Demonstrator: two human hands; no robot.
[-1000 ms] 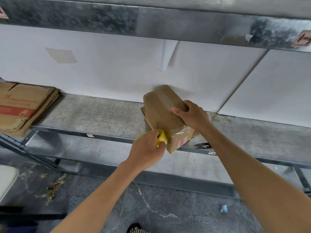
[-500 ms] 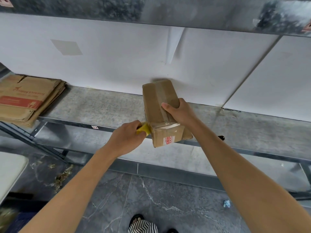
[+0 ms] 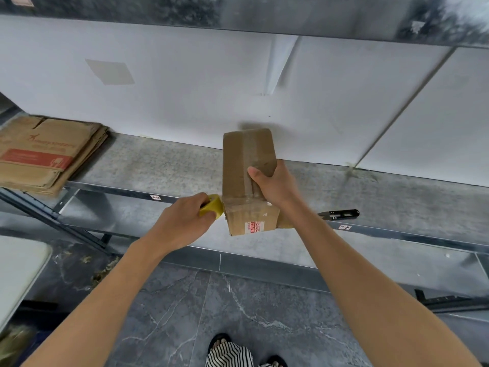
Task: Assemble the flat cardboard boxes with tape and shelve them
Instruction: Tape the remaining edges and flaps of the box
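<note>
Our left hand [image 3: 182, 221], right hand [image 3: 275, 186], forearms bare, black-and-white striped trouser leg [image 3: 229, 354] at six o'clock, dark footwear [image 3: 219, 339] above.

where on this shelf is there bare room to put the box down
Bare shelf runs between the flattened cardboard stack and the held box; another bare stretch lies behind and right of the snips. It is crowded at the front edge, around the box, tape roll and snips.

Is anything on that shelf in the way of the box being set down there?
Nothing visible is. The right hand grips the box at the front edge of the shelf. The flat cardboard stack lies far to its left, the black snips off to its right, both apart from it.
</note>
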